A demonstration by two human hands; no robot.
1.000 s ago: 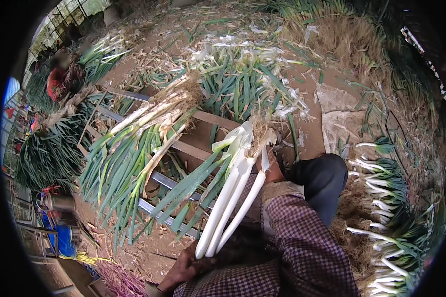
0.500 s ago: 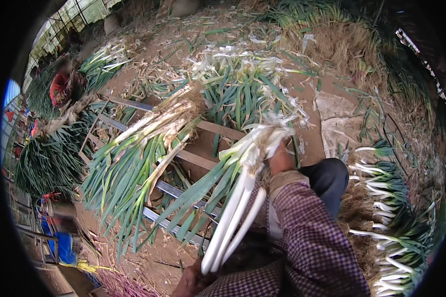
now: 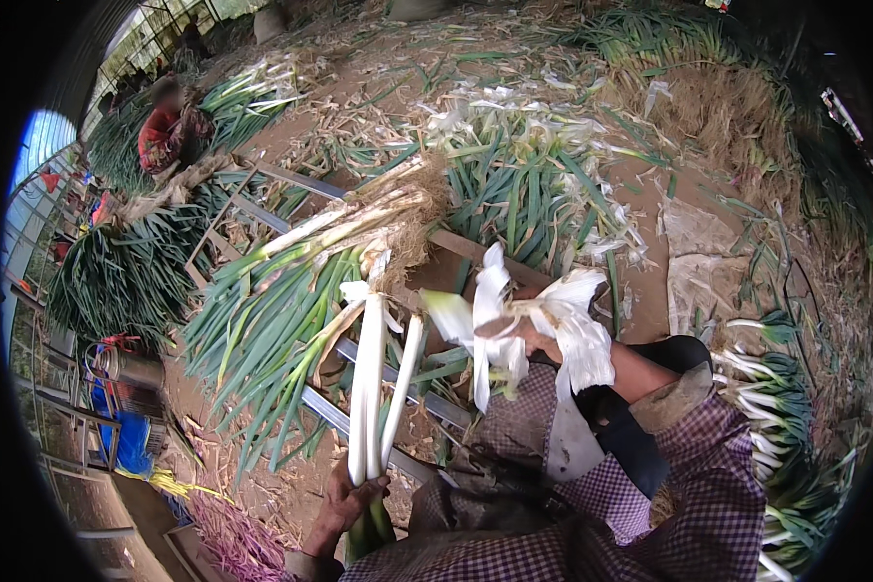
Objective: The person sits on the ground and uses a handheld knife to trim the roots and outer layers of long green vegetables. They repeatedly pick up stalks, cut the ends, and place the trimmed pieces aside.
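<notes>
My left hand (image 3: pixel 347 500) is wrapped round a few long green onions (image 3: pixel 367 388), just below their bare white stems. Their white stems point up and away from me, and green shows beneath my fist. To the right of them my right hand (image 3: pixel 538 339) grips a bunch of loose white onion skins (image 3: pixel 580 335); its fingers are partly covered by them and slightly blurred. A heap of unpeeled green onions (image 3: pixel 272 301), roots to the far right, lies across a low metal and wood rack (image 3: pixel 330 412) in front of me.
Discarded leaves and skins (image 3: pixel 524 184) cover the ground beyond the rack. Cleaned green onions (image 3: pixel 766 388) lie in a row at my right. Dark green bundles (image 3: pixel 116 281) stand at the left, where a person (image 3: pixel 160 136) sits farther back. A metal pot (image 3: pixel 131 369) is at the left.
The skins have come away from the white stems in my right hand, which has moved right and apart. My left hand has risen into fuller view, with the stems now more upright.
</notes>
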